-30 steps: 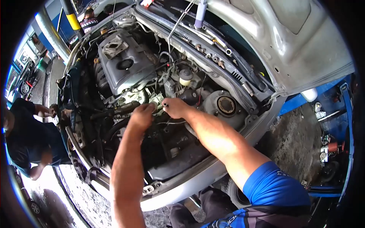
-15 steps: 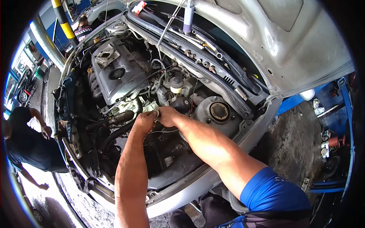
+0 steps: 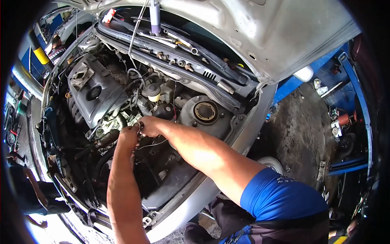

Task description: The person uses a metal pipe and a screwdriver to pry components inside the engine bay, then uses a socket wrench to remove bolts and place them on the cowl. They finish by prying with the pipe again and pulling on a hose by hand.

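Observation:
Over the open engine bay, my left hand (image 3: 129, 136) and my right hand (image 3: 150, 126) meet, fingers bent and close together. A small piece shows between the fingertips, too little of it to name. Just beyond my hands are the pale metal parts of the engine (image 3: 107, 127). The dark plastic engine cover (image 3: 97, 95) lies further up and left. Behind my right hand stand the brake fluid reservoir (image 3: 153, 96) and a black round part (image 3: 164, 110). A thin pale cable (image 3: 153, 144) runs below my right wrist.
Wrenches and loose fittings (image 3: 183, 64) lie along the cowl below the windscreen. The raised bonnet (image 3: 260, 32) hangs over the right side. A round strut mount (image 3: 206, 112) stands right of my hands. One person (image 3: 34, 187) is at the left, another (image 3: 57, 46) further back.
My view has swung right, so the car and my hands appear further left. Both hands stay together at the same part of the bay. The person at the left has shifted.

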Demonstrator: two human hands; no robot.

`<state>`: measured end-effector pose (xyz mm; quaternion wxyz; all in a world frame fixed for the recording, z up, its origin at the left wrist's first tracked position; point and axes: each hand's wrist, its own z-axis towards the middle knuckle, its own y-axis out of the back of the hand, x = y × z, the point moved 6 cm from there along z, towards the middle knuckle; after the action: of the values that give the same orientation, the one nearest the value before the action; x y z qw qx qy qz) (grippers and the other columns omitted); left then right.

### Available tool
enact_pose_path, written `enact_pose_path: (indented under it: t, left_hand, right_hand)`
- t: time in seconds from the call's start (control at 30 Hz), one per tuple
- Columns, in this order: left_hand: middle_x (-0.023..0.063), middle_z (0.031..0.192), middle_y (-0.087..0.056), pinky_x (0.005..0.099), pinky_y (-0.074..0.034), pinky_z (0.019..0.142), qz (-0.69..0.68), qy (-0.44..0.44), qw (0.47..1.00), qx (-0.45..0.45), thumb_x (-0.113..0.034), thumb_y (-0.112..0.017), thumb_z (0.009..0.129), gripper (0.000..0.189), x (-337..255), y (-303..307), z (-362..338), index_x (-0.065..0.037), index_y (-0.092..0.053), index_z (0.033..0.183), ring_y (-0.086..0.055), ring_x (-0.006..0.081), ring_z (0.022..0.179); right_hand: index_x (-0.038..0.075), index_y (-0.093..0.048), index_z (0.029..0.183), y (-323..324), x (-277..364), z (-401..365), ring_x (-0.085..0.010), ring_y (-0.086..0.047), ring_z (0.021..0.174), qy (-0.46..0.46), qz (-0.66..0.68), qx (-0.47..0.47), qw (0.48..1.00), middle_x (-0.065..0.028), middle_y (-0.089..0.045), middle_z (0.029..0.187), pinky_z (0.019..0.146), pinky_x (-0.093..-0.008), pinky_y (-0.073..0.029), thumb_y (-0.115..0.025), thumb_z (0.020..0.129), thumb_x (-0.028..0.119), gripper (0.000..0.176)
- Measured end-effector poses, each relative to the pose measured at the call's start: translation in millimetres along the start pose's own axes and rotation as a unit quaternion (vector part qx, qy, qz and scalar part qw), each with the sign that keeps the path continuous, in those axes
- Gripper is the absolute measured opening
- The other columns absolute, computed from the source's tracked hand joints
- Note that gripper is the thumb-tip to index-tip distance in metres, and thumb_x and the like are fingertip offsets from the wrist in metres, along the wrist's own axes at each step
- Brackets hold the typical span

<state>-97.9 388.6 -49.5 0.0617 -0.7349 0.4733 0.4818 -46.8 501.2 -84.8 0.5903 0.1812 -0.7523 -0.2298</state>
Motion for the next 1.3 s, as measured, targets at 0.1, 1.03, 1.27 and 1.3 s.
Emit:
enact_pose_path:
  t: [0.1, 1.03, 1.27, 1.3]
  left_hand:
    - [0.0071, 0.068, -0.059, 0.0384, -0.041, 0.047, -0.092, 0.014, 0.994, -0.053, -0.048, -0.058, 0.096, 0.050, 18, -18, 12, 0.001, -0.067, 0.094, -0.053, 0.0190, 0.054]
    - [0.0128, 0.074, -0.068, 0.0383, -0.051, 0.068, 0.274, -0.129, 0.951, 0.057, -0.038, -0.063, 0.094, 0.040, -17, 21, 40, 0.000, -0.073, 0.103, -0.064, 0.0212, 0.069]
    - [0.0177, 0.089, -0.069, 0.0431, -0.052, 0.078, 0.156, -0.122, 0.980, -0.017, -0.033, -0.059, 0.095, 0.044, -7, 4, 37, 0.000, -0.061, 0.124, -0.068, 0.0311, 0.085]
    - [0.0209, 0.099, -0.069, 0.0447, -0.051, 0.085, 0.201, -0.187, 0.961, -0.025, -0.031, -0.058, 0.094, 0.045, -11, 3, 35, -0.001, -0.059, 0.128, -0.067, 0.0345, 0.096]
  right_hand:
    - [0.007, -0.070, 0.096, -45, -90, 69, -0.0188, -0.062, 0.072, 0.104, 0.145, -0.007, 0.984, -0.0078, -0.070, 0.079, 0.068, -0.0375, -0.050, -0.060, 0.085, 0.001, 0.016]
    - [0.003, -0.069, 0.104, 10, 9, -12, -0.0363, -0.068, 0.094, -0.069, -0.019, -0.022, 0.997, -0.0210, -0.071, 0.096, 0.080, -0.0429, -0.052, -0.067, 0.084, 0.011, 0.022]
    - [0.001, -0.067, 0.105, 4, 2, 7, -0.0381, -0.068, 0.094, 0.017, -0.094, -0.021, 0.995, -0.0232, -0.071, 0.097, 0.079, -0.0437, -0.053, -0.064, 0.084, 0.010, 0.024]
    - [-0.003, -0.068, 0.097, 4, -6, 7, -0.0355, -0.069, 0.093, -0.036, -0.067, -0.039, 0.996, -0.0228, -0.071, 0.097, 0.078, -0.0430, -0.054, -0.062, 0.084, 0.010, 0.020]
